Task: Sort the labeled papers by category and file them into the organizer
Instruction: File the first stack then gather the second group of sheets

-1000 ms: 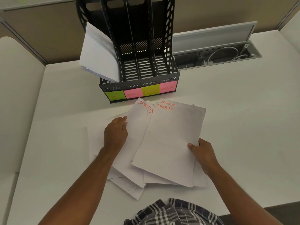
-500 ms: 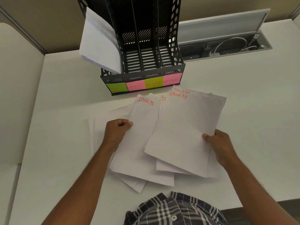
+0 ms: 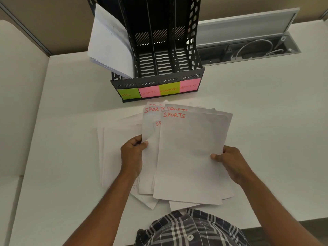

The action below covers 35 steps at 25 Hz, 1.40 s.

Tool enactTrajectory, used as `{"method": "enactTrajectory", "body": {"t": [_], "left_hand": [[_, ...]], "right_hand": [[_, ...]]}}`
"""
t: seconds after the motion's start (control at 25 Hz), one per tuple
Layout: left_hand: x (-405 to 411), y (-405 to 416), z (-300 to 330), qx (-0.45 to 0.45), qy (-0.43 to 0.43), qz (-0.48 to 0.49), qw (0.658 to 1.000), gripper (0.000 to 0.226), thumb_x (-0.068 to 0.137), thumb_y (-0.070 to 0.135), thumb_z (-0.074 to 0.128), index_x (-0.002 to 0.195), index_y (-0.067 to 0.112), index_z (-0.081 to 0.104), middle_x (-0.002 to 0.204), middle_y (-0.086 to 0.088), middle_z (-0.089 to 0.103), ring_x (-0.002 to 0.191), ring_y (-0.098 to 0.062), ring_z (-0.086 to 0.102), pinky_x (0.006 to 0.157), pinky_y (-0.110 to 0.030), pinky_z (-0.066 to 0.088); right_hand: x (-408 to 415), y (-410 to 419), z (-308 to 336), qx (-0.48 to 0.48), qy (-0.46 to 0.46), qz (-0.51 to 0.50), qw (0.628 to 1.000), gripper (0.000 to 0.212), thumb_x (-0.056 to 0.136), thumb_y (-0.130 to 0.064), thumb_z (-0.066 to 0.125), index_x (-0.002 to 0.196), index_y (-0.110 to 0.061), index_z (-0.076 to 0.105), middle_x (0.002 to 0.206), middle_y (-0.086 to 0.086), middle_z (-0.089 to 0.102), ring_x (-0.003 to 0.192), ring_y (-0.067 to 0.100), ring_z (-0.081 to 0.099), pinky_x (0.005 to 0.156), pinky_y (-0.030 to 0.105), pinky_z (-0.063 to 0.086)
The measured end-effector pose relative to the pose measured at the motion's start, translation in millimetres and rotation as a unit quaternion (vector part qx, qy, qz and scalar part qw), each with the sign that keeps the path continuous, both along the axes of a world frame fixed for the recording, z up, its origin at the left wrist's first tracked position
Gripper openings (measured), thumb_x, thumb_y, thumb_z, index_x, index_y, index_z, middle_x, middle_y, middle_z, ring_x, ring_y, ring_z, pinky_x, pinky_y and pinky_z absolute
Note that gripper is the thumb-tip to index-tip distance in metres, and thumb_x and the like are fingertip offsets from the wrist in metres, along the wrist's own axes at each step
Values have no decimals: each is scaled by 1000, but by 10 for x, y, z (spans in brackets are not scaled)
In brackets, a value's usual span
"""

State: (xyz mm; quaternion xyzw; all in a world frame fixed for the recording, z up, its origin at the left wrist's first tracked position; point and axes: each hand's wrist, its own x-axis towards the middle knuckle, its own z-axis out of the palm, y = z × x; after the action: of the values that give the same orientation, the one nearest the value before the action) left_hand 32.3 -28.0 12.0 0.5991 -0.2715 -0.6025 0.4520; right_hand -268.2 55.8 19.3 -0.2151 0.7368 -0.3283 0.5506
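Several white sheets marked SPORTS in red (image 3: 190, 157) are gathered between both hands, just above the white desk (image 3: 266, 139). My left hand (image 3: 133, 153) pinches the left edge of one SPORTS sheet (image 3: 148, 125). My right hand (image 3: 229, 160) grips the right edge of the top sheets. More white papers (image 3: 113, 153) lie flat on the desk under and left of my left hand. Beyond them stands a black four-slot organizer (image 3: 159, 80) with sticky labels HR, SPORTS (image 3: 148, 92), FINANCE and ADMIN. Papers (image 3: 110, 43) lean out of its HR slot.
An open cable trough (image 3: 248, 48) with wires and a raised lid runs behind the organizer on the right. A beige partition wall (image 3: 53, 23) closes the back. A seam at the left (image 3: 48, 55) separates this desk from another surface. My plaid shirt (image 3: 188, 229) fills the bottom edge.
Both hands have drawn the SPORTS sheets closer together into a tighter stack. My left hand went from resting flat on the papers to pinching one sheet's edge.
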Motion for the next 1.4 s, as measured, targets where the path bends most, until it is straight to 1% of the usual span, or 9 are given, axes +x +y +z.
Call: {"method": "enactTrajectory", "body": {"t": [0.16, 0.28, 0.56, 0.68, 0.76, 0.88, 1.04, 1.24, 1.4], "left_hand": [[6, -39, 31, 20, 10, -26, 999, 19, 93, 6, 67, 108, 15, 75, 106, -9, 78, 102, -27, 73, 88, -39, 58], [29, -62, 25, 41, -56, -117, 991, 53, 88, 22, 75, 135, 26, 51, 115, -4, 74, 101, -24, 74, 85, -43, 60], [-21, -36, 105, 51, -18, -142, 988, 23, 89, 6, 71, 104, 22, 76, 114, -9, 77, 97, -25, 76, 81, -38, 62], [-50, -94, 361, -1, 24, -125, 992, 27, 93, 13, 68, 118, 23, 70, 117, -3, 76, 108, -27, 72, 86, -40, 61], [-148, -137, 664, -53, -13, -119, 991, 30, 92, 23, 70, 122, 27, 68, 116, 0, 76, 110, -25, 71, 92, -44, 59], [-327, -133, 1217, -209, -68, -78, 972, 28, 85, 40, 77, 111, 44, 71, 109, 15, 77, 104, -10, 72, 84, -27, 59], [-457, -91, 1547, -392, -60, -22, 918, 45, 89, 30, 75, 128, 40, 55, 116, 21, 70, 111, -10, 68, 80, -24, 60], [-384, 17, 909, -236, -120, -29, 964, 64, 80, 19, 82, 136, 8, 53, 116, 4, 71, 109, -17, 70, 87, -36, 62], [-329, 54, 637, -196, -148, -65, 967, 49, 87, 16, 76, 132, 14, 56, 108, 12, 73, 104, -9, 70, 81, -23, 61]], "right_hand": [[161, -12, 29, -11, 4, 17, 1000, 23, 84, 2, 70, 93, -18, 75, 97, 5, 79, 88, 26, 75, 78, 38, 59], [278, -7, 55, -15, 27, 47, 998, 21, 85, -5, 71, 103, -15, 74, 99, 3, 78, 86, 23, 74, 78, 38, 60], [398, -200, 253, -72, 4, 35, 997, 62, 82, -24, 81, 131, -30, 43, 118, 2, 68, 104, 21, 68, 92, 43, 56], [333, -376, 476, -108, -74, 75, 988, 51, 86, -24, 78, 132, -18, 59, 120, 2, 72, 108, 23, 70, 96, 47, 55], [419, -489, 688, -160, 29, 86, 983, 29, 88, -28, 75, 115, -21, 71, 102, -6, 77, 97, 17, 74, 85, 36, 60], [650, -595, 1078, -326, 129, -5, 936, 8, 84, -39, 75, 85, -32, 72, 80, -17, 75, 75, 9, 73, 60, 21, 56], [862, -633, 1351, -575, 103, -30, 811, 30, 87, -26, 77, 107, -47, 69, 99, -29, 72, 92, -5, 69, 80, 14, 54], [770, -638, 796, -417, 56, -27, 907, 29, 77, -28, 81, 104, -27, 69, 90, -23, 76, 86, 2, 73, 71, 24, 61], [771, -669, 580, -369, 56, -30, 927, 18, 85, -21, 79, 99, -23, 69, 87, -16, 75, 81, 1, 72, 68, 22, 59]]}}
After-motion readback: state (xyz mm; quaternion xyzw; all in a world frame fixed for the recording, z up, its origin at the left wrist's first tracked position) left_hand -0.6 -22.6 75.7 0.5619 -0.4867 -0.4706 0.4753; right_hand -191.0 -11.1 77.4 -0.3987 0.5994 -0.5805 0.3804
